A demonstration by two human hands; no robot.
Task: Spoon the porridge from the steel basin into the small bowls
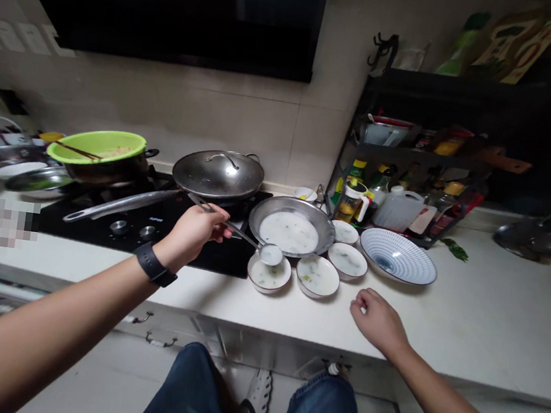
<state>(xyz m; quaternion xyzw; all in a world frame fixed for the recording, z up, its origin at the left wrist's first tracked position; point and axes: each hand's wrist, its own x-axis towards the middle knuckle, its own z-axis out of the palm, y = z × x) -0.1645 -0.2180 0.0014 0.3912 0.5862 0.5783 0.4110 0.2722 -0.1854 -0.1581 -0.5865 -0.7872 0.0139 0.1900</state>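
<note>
My left hand (pixel 196 234) is closed around the handle of a metal ladle (pixel 270 254). The ladle's bowl, with white soupy liquid in it, hangs over a small white bowl (pixel 268 279) at the counter's front. Behind it stands a wide metal basin (pixel 324 239) with more of the white liquid. Close by are a second filled bowl (pixel 317 282), a third filled bowl (pixel 347 262) and a smaller filled bowl (pixel 344 232). My right hand (pixel 379 320) is loosely curled near the counter's front edge, right of the bowls, with nothing visible in it.
A patterned blue-and-white dish (pixel 416 264) sits right of the bowls. On the black cooktop (pixel 150 245) stands a lidded wok (pixel 219 173), its long handle pointing left. Further left, a green basin (pixel 97 144) with chopsticks rests on a pot. A condiment rack (pixel 412 155) stands at the back right.
</note>
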